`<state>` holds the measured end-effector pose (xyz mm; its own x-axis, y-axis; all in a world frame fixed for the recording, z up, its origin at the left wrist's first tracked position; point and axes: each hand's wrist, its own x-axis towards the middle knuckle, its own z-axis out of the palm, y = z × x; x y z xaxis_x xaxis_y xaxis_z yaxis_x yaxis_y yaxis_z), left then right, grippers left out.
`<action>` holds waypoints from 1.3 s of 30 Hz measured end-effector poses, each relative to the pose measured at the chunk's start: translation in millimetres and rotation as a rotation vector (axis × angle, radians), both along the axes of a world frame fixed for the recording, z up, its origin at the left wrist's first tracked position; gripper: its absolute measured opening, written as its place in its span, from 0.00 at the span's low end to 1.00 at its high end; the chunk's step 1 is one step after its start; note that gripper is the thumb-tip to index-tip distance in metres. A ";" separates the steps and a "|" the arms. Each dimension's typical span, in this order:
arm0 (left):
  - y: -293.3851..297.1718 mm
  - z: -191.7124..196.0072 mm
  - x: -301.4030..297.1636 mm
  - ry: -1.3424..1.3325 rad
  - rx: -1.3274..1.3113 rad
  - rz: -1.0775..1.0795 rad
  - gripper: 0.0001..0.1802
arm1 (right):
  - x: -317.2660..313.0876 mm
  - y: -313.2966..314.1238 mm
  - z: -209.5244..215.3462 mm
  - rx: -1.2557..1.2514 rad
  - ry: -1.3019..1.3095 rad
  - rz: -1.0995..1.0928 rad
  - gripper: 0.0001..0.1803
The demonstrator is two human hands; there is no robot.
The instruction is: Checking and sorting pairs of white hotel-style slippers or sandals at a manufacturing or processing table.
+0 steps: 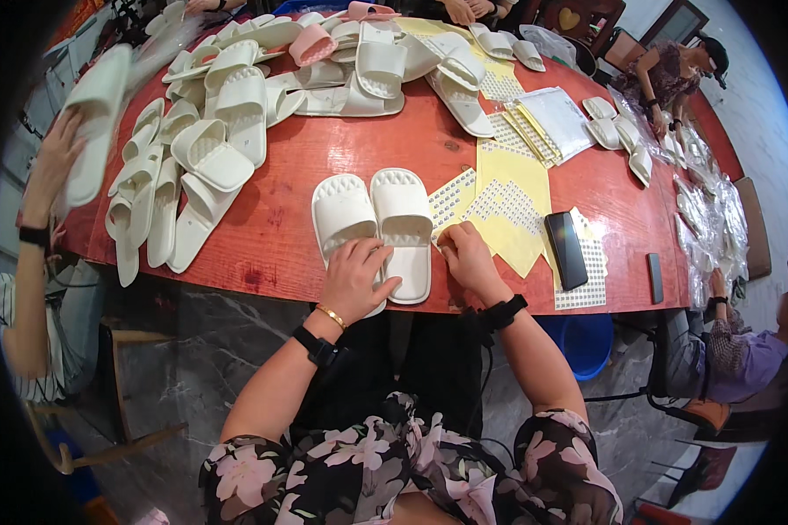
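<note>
A pair of white slippers (345, 210) lies side by side on the red table in front of me, toes pointing away. My left hand (355, 276) rests over the heel of the left slipper, fingers spread, with the thumb reaching onto the right slipper (406, 236). Just right of the pair, my right hand (467, 256) has its thumb and index finger curled together at the near corner of a sticker sheet (452, 199). Whatever may be between those fingertips is too small to tell. More sticker sheets on yellow backing (510, 210) lie beyond that hand.
White slippers (228, 114) are heaped at the far left, with a pink one (312, 45) among them. A phone (566, 250) and a dark slim object (655, 278) lie at right. Bagged slippers (709, 219) line the right edge. A co-worker's hand (61, 149) holds a slipper at left.
</note>
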<state>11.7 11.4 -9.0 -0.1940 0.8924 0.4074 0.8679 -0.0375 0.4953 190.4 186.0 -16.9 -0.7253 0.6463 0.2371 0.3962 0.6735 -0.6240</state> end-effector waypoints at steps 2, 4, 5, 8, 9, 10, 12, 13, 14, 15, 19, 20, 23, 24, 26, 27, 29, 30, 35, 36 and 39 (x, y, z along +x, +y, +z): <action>0.0 0.6 0.1 0.003 0.000 0.000 0.25 | 1.6 0.4 0.8 0.008 -0.001 0.025 0.05; -0.8 0.4 -0.2 0.006 -0.001 0.003 0.25 | 2.0 -1.2 4.1 -0.058 0.013 0.003 0.05; -0.8 -0.1 -0.5 0.003 0.005 0.002 0.25 | 2.8 -0.9 5.0 -0.059 0.012 0.004 0.05; -0.6 0.8 -0.8 -0.008 0.004 -0.004 0.25 | 4.2 -1.7 9.5 -0.122 0.006 0.006 0.07; -0.3 0.9 -1.3 -0.015 -0.002 -0.013 0.25 | 3.1 -5.2 12.3 -0.220 0.047 -0.015 0.07; -0.3 0.6 -1.7 -0.015 -0.002 -0.009 0.25 | 1.7 -8.9 15.1 -0.318 0.088 -0.037 0.08; -0.6 0.5 -1.8 -0.005 0.010 -0.009 0.25 | -3.1 -17.9 23.0 -0.472 0.070 -0.035 0.10; -1.1 1.1 -1.7 -0.005 0.009 -0.006 0.25 | -6.2 -22.4 25.8 -0.626 0.053 -0.036 0.11; -1.7 2.0 -1.6 -0.012 0.001 -0.001 0.25 | -9.8 -26.6 26.5 -0.627 0.051 -0.033 0.11; -1.5 2.7 -1.4 -0.019 -0.006 0.001 0.25 | -13.1 -30.2 27.1 -0.658 0.039 0.000 0.12; 0.3 0.6 -1.4 -0.017 -0.001 -0.001 0.26 | -19.4 -35.0 28.1 -0.761 -0.010 0.035 0.14; 0.5 0.9 -1.1 -0.023 -0.009 -0.001 0.26 | -21.1 -36.0 29.6 -0.755 -0.039 0.016 0.15; -0.8 1.4 -1.2 -0.022 -0.009 0.010 0.26 | -24.7 -36.6 32.4 -0.750 -0.071 0.006 0.16; -0.9 0.8 -1.2 -0.016 0.001 0.012 0.26 | -25.0 -36.6 32.2 -0.750 -0.074 0.007 0.16; -1.2 -0.6 -1.5 -0.018 0.005 0.012 0.26 | -25.4 -36.7 31.4 -0.755 -0.084 0.003 0.16; -1.1 -0.7 -1.7 -0.018 0.010 0.010 0.25 | -25.4 -36.6 30.3 -0.755 -0.087 0.003 0.16; -1.1 -0.4 -1.3 -0.020 0.012 0.010 0.25 | -24.9 -35.9 25.8 -0.737 -0.095 0.000 0.16; -0.8 0.5 -1.2 -0.020 0.015 0.009 0.25 | -24.8 -35.1 22.7 -0.738 -0.096 0.001 0.16; -0.8 1.3 -0.8 -0.015 0.014 0.009 0.25 | -24.2 -43.7 25.3 -0.520 -0.107 -0.048 0.19; -1.3 1.9 -1.1 -0.013 0.014 0.010 0.26 | -24.5 -46.3 28.5 -0.518 -0.108 -0.046 0.19; -1.5 0.0 -1.7 -0.012 0.022 0.011 0.26 | -24.4 -51.7 33.5 -0.372 -0.068 -0.082 0.18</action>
